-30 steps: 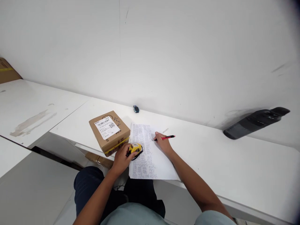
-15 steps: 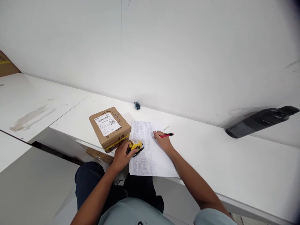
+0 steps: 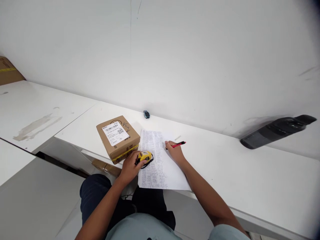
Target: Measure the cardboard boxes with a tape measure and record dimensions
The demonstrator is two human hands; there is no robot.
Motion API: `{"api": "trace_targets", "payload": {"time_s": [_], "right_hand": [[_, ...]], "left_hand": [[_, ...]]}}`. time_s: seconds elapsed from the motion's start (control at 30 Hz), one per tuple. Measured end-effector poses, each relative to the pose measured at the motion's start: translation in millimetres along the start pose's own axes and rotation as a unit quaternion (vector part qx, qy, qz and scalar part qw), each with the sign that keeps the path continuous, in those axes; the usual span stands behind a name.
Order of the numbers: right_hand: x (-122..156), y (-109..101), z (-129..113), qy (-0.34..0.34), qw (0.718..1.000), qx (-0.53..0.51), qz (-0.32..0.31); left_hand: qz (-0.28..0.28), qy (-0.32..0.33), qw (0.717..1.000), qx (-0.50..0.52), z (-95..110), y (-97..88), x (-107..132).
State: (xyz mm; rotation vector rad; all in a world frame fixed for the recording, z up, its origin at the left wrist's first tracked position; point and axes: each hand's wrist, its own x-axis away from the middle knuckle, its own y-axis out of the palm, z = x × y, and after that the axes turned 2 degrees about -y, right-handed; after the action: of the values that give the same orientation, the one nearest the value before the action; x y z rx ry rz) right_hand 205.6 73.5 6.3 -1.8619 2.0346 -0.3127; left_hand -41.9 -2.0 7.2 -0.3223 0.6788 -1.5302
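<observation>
My left hand [image 3: 130, 167] is closed around a yellow and black tape measure [image 3: 145, 156], which rests over the left part of a sheet of paper [image 3: 152, 173]. Dense handwriting covers the sheet's left side. Between the fingers of my right hand [image 3: 175, 153] is a red pen [image 3: 179, 144], its tip end at the paper and its black end pointing right. Just left of the sheet, close to my left hand, sits a brown cardboard box [image 3: 125, 146] with a white printed label [image 3: 115, 133] and handwritten marks on top.
A small dark watch-like object [image 3: 146, 114] lies by the wall behind the paper. To the right, a dark bottle [image 3: 272, 132] stands on the white table [image 3: 237, 173]. Another cardboard box [image 3: 10, 75] is at the far left, and a brown carton [image 3: 107, 166] shows below the tabletop.
The view has shifted slightly. Both hands keep their holds, and the tape measure, box and paper stay in place; any pen movement is too small to make out.
</observation>
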Motion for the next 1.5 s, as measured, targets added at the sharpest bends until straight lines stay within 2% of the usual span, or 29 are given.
{"api": "trace_targets", "payload": {"time_s": [0.47, 0.87, 1.5], "right_hand": [[0.4, 0.7, -3.4, -0.002, 0.997, 0.006, -0.075], [0.8, 0.2, -4.3, 0.008, 0.999, 0.007, -0.044], [-0.3, 1.3, 0.0, 0.001, 0.999, 0.003, -0.037]], "left_hand": [[0.007, 0.004, 1.000, -0.003, 0.6, 0.0, -0.5], [0.004, 0.011, 1.000, -0.005, -1.5, 1.4, -1.1], [0.010, 0.009, 1.000, -0.008, -3.6, 1.4, -0.6]]}}
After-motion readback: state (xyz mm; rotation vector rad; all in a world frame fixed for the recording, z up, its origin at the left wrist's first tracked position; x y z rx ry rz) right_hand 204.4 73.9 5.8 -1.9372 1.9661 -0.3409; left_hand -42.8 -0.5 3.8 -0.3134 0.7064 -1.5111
